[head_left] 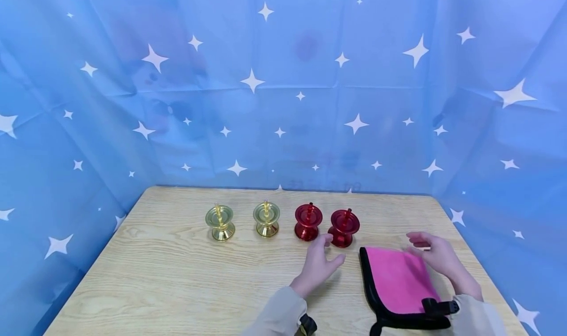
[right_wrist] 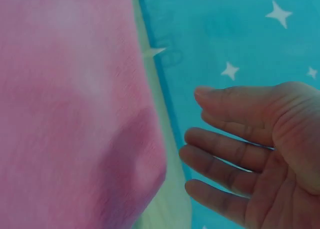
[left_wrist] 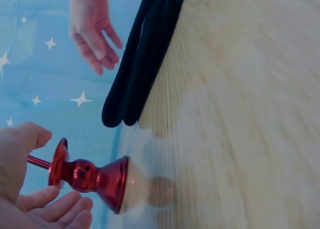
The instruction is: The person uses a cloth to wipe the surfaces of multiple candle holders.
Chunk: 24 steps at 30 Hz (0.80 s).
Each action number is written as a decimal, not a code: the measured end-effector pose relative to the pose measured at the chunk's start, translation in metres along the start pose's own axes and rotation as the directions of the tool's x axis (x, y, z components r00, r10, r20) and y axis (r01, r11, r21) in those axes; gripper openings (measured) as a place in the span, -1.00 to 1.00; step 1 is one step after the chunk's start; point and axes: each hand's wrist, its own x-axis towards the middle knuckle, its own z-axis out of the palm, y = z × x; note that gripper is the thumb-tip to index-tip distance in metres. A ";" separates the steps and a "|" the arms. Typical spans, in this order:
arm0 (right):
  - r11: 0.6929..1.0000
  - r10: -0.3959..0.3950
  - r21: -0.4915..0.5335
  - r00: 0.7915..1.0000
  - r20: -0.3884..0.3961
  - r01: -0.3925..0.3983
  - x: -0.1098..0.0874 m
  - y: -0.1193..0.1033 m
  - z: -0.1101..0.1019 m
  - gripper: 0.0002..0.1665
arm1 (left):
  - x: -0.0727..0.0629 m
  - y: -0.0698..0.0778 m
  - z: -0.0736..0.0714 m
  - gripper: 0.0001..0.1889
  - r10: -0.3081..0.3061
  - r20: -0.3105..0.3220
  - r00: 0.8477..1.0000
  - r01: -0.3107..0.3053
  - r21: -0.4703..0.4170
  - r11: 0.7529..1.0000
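Two red metal candle holders stand upright right of the table's middle: the rightmost holder (head_left: pixel 345 226) and its red neighbour (head_left: pixel 307 221). My left hand (head_left: pixel 318 263) hovers just in front of them, thumb spread from the fingers, gripping nothing. In the left wrist view, a red holder (left_wrist: pixel 90 176) shows beyond that hand's thumb and fingers. A pink cloth (head_left: pixel 398 279) with a black border lies folded at the right. Over its far right corner is my right hand (head_left: pixel 436 257), fingers loosely bent and holding nothing; the right wrist view shows it apart from the cloth.
Two gold candle holders, one at the far left (head_left: pixel 220 223) and one nearer the middle (head_left: pixel 266 219), stand in the same row. The wooden table (head_left: pixel 177 277) ends at a blue curtain (head_left: pixel 283 105) with white stars behind and at both sides.
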 end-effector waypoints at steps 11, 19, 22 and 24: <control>0.999 0.033 -0.007 0.997 0.075 -0.033 -0.003 0.012 0.000 -0.61 | 0.019 -0.005 0.030 -0.53 -0.226 -0.097 0.969 0.217 -0.099 0.971; 0.999 0.034 -0.015 0.991 0.127 -0.032 -0.004 0.016 0.003 -0.57 | 0.025 -0.009 0.050 -0.49 -0.244 -0.245 0.938 0.262 0.045 0.964; 0.999 0.049 -0.023 0.988 0.144 -0.046 -0.003 0.019 0.004 -0.57 | 0.030 -0.011 0.054 -0.50 -0.251 -0.287 0.925 0.285 0.082 0.955; 0.998 0.061 -0.033 0.987 0.149 -0.057 -0.002 0.020 0.005 -0.58 | 0.033 -0.012 0.055 -0.52 -0.244 -0.311 0.919 0.293 0.122 0.948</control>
